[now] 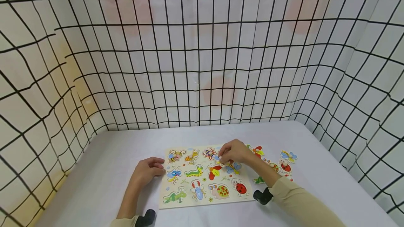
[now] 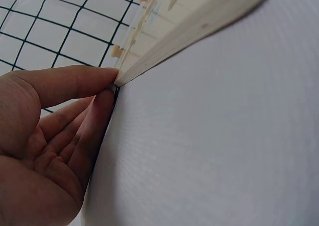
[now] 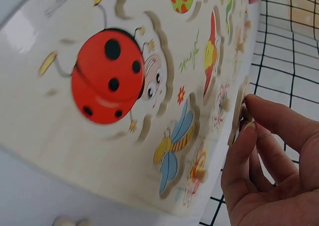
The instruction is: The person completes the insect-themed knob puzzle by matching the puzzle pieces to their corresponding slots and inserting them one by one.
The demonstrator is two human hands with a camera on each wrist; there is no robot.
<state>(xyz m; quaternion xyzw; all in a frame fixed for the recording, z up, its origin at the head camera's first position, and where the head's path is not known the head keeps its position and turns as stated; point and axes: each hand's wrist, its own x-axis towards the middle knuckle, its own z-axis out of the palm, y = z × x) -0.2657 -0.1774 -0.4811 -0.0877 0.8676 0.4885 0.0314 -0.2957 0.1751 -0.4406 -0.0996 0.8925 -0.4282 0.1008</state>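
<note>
A wooden peg puzzle board [image 1: 186, 204] printed with insects lies flat on the table. My left hand [image 1: 146, 171] holds its left edge, with thumb and finger meeting at the edge in the left wrist view. Above the board's upper right part, my right hand [image 1: 236, 151] pinches a puzzle piece [image 3: 234, 128] by its knob. That piece is seen edge-on in the right wrist view, so its picture is hidden. Knobbed pieces, including a spider [image 1: 209, 153], sit in the top row. The ladybug recess [image 3: 107, 76] and blue-winged insect recess [image 3: 172, 148] hold no piece.
Several loose pieces lie right of the board, among them a blue-winged insect [image 1: 288, 156], a ladybug [image 1: 285, 166] and a green one [image 1: 259, 180], partly behind my right forearm. A white wall with black grid lines [image 1: 199, 59] encloses the table [image 1: 126, 143].
</note>
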